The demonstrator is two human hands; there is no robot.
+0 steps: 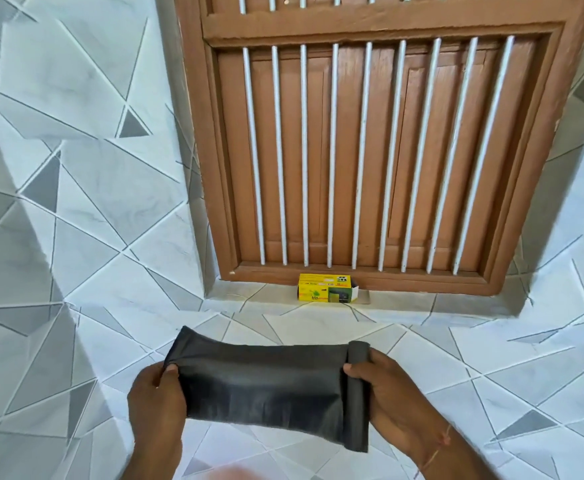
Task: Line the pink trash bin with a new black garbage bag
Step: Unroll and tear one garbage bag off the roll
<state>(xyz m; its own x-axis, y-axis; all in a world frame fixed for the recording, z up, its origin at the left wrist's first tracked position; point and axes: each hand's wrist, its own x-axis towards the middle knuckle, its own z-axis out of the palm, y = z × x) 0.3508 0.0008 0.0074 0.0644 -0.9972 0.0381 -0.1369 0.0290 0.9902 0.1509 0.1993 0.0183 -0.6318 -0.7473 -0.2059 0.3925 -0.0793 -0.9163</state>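
Barred wooden window (370,150) above tiled sill; black garbage bag (266,386) stretched btwn both hands at chest level. Right hand (387,393) fingers clamp the roll, left hand (155,400) pinches the free end. Best: tear at perforation w/ steady pull. Yellow box (327,288) on sill; pink bin unseen.

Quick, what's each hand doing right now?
Left hand: closed, pinching the loose end of the black garbage bag.
Right hand: closed, gripping the bag's rolled-up end.

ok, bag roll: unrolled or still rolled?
Partly unrolled: a flat length of the bag roll spans both hands, the rest rolled in the right hand.
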